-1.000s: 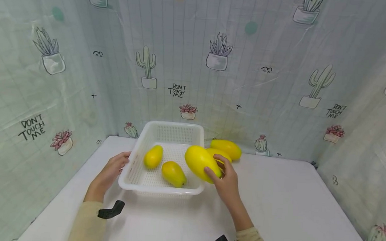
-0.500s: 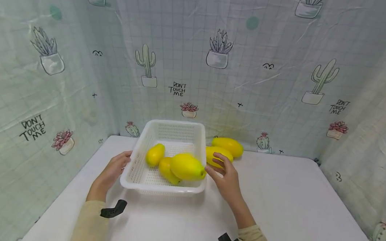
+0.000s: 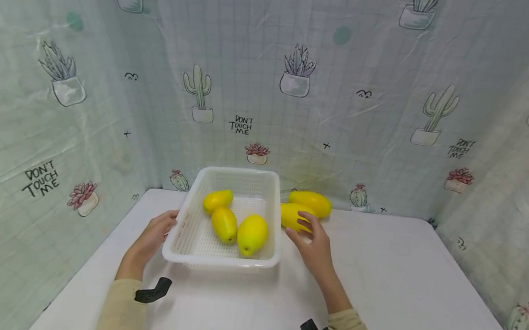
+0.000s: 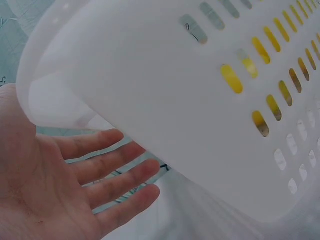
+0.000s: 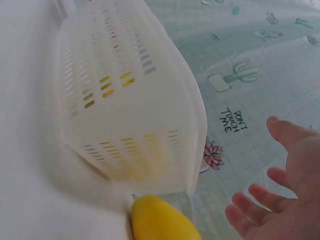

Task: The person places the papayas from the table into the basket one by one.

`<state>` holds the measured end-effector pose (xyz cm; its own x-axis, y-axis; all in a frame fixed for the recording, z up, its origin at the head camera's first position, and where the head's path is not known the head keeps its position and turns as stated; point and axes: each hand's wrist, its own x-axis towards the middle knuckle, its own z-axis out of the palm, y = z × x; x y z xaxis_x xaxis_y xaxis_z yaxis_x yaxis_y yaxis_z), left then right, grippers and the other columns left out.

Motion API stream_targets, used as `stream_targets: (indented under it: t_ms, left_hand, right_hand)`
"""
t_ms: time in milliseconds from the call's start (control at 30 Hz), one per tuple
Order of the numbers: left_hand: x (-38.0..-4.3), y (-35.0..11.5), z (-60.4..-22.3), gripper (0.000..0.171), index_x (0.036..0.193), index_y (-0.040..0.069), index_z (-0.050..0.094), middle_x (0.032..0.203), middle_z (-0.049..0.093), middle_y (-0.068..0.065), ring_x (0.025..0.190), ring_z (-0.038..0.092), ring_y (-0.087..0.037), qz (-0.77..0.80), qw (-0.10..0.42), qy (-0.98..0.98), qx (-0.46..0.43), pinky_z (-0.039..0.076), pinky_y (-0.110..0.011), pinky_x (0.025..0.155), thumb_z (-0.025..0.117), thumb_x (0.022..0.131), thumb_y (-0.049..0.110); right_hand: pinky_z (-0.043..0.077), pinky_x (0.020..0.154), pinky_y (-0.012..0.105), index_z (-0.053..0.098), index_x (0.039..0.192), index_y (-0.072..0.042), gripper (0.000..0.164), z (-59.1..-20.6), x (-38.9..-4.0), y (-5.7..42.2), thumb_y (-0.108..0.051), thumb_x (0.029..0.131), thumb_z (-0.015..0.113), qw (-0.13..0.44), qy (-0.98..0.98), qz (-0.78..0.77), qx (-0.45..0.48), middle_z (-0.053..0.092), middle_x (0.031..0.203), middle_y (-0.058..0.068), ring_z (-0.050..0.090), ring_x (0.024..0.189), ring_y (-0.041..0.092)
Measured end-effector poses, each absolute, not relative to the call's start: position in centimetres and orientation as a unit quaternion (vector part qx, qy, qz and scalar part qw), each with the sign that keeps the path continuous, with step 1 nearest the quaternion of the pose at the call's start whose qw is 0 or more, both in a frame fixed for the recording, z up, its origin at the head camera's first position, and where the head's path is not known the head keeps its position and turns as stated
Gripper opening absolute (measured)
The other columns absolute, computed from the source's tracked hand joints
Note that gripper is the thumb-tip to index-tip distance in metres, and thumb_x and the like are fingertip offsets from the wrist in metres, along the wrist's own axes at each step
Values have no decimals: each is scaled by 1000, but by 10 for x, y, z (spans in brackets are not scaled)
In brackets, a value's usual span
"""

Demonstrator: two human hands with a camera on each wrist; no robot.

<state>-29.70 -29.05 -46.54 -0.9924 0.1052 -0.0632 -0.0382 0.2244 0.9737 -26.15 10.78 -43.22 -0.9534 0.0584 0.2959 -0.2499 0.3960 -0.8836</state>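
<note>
The large yellow mango [image 3: 252,233] has left the right hand [image 3: 315,243] and now lies in the white perforated plastic basket [image 3: 185,220] – that hand hovers empty, fingers relaxed, by another mango [image 3: 292,215]. The left hand [image 3: 151,237], fingers straight, steadies the rim. The fruit looks smooth and slippery – best cupped around its middle.

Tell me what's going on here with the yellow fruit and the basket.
A person is moving yellow mangoes from a white table into a white perforated basket. Three mangoes lie inside it now. The left hand rests open against the basket's left side. The right hand, open, reaches for the nearer mango of two lying just right of the basket, with the farther mango behind it.
</note>
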Motion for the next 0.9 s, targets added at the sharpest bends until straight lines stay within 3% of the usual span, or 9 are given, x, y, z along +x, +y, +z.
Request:
stream_targets:
  t_ms: [633, 900]
  left_hand:
    - [-285, -291, -472, 50, 150, 14, 32, 154, 37, -11, 139, 38, -33, 604, 58, 795, 8, 24, -59, 116, 33, 102, 29]
    - [-291, -291, -468, 49, 149, 13, 34, 152, 40, -12, 134, 44, -30, 604, 50, 795, 26, 31, -55, 114, 32, 102, 29]
  right_hand:
    - [47, 104, 46, 50, 133, -11, 59, -452, -263, 116, -36, 85, 72, 158, -825, 542, 33, 54, 138, 6, 53, 127, 29]
    - [47, 103, 47, 49, 135, -9, 60, -453, -272, 125, -33, 85, 72, 173, -823, 540, 36, 53, 139, 10, 52, 126, 32]
